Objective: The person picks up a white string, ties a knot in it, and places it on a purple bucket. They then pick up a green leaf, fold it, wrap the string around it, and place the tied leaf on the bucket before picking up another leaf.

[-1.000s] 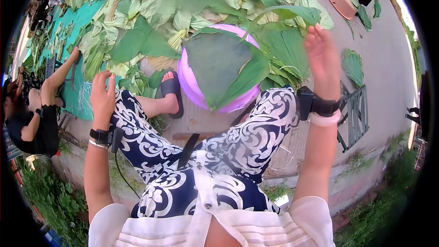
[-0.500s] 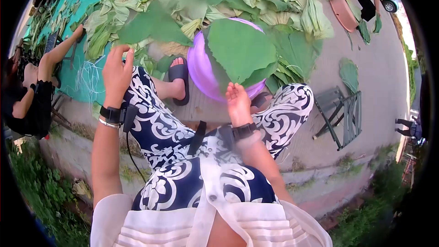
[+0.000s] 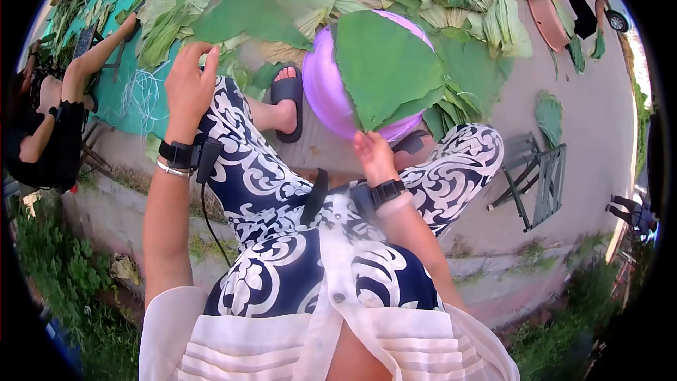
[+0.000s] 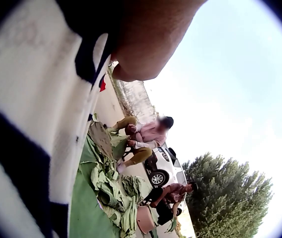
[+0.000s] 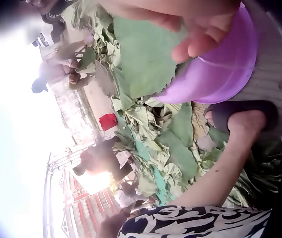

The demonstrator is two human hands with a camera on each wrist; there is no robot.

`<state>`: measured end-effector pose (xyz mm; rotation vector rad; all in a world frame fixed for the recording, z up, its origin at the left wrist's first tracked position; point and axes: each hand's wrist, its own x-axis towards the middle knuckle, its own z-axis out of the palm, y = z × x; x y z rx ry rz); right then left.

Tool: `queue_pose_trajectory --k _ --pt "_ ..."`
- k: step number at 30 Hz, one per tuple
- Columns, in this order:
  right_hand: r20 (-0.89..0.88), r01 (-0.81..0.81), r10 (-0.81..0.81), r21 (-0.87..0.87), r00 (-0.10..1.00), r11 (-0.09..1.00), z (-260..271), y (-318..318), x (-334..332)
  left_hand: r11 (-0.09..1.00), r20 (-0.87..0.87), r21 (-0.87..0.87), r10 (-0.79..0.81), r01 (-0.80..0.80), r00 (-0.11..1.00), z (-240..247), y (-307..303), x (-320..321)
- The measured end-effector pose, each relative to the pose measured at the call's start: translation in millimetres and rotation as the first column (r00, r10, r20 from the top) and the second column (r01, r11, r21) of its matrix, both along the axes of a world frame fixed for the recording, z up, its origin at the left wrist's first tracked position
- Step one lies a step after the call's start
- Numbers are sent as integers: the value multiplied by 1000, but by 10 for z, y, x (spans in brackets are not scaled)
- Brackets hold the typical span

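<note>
My right hand is low in front of the purple basin, its fingers loosely bent and fingertips right at the near tip of a large green leaf. That leaf lies spread over the basin's top, on another leaf, hiding most of the inside. In the right wrist view the bent fingers pass in front of the leaf and the basin wall; nothing shows between them. Above the left knee hangs my left hand, its fingers relaxed and holding nothing.
Heaped leaves cover the ground beyond the basin and part of a green sheet. White string lies tangled at left. A folding stool stands at right, near a loose leaf. Other people sit around; a pink tub is far right.
My right hand has swung from the far right to the basin's near side, then drawn slightly towards me. A brighter leaf has come to lie on the basin. The left hand stays raised.
</note>
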<state>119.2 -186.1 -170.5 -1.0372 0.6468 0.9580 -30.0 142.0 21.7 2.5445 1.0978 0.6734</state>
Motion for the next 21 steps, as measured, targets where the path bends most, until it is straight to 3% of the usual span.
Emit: queue_pose_trajectory --k 10,18,21 --pt "-12 -91 91 -88 996 992 3 -17 -8 1000 -14 -4 9 -9 1000 35 -22 18" --pt "8 -104 104 -8 995 995 96 67 -3 1000 -21 -3 15 -15 1000 42 -43 29" --pt "10 -98 98 -6 995 995 252 120 13 996 -50 93 -12 16 999 -7 2 -1"
